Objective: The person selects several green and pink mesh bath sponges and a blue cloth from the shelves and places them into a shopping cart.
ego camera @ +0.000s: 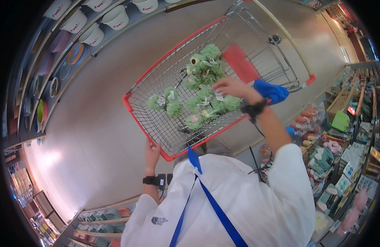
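Note:
A wire shopping cart (177, 41) with red edging stands before me. Green mesh bath puffs (193, 104) lie in it in groups, some bearing white tags or small animal faces. At the cart's near left corner my left hand (153, 151) has its fingers curled over the red rim. My right hand (231, 86) reaches over the basket with its fingers at the puffs by the right side; whether it grips one cannot be told. A blue cloth (270, 91) hangs at the cart's side near my right wrist. Both wrists wear black bands.
Shelves on the left hold white buckets (115, 17) and plastic basins (75, 53). Close on the right, a shelf carries pink puffs, a green plush item (321, 159) and packaged goods. More shelves (103, 221) stand at the lower left. A red panel (241, 62) is in the cart.

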`<state>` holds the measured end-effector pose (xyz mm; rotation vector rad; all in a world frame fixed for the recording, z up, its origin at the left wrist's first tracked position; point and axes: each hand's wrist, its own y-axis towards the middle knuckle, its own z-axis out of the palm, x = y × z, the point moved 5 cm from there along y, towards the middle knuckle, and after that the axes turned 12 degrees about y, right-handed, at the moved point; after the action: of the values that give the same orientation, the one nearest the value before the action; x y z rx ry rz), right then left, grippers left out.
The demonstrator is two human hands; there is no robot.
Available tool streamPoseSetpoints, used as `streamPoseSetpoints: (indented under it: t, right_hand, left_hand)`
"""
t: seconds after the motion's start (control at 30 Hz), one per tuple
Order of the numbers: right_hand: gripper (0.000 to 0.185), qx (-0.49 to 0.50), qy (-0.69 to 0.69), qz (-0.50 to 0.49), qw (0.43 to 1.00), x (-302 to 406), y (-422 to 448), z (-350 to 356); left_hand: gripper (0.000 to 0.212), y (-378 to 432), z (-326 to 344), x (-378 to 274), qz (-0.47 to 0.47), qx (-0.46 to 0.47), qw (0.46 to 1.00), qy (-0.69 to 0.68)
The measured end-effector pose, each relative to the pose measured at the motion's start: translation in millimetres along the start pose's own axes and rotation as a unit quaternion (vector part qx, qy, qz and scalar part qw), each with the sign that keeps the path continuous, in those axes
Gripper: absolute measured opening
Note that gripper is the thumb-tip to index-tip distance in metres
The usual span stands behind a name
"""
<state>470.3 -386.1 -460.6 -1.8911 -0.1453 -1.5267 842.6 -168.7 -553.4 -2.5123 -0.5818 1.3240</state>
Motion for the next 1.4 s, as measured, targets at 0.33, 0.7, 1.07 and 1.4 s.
streamPoseSetpoints:
  t: [0.33, 0.7, 1.07, 1.4]
  right_hand:
    - [0.026, -0.245, 0.186, 0.122, 0.944, -109, -332, -31]
    - [0.027, -0.325, 0.395, 0.276, 0.814, -338, -465, 148]
    - [0.029, -0.323, 0.359, 0.360, 0.799, -299, -461, 207]
    - [0.030, -0.388, 0.428, 0.379, 0.723, -294, -423, 185]
  left_hand:
    - [0.026, 45, -10, -131, 0.309, -0.199, 0.902, 0.225]
    - [0.050, 179, 181, -48, 0.124, 0.130, 0.901, 0.395]
    - [0.042, 239, 159, 39, -0.025, 0.035, 0.956, 0.290]
    - [0.020, 287, 88, -24, 0.136, -0.105, 0.849, 0.499]
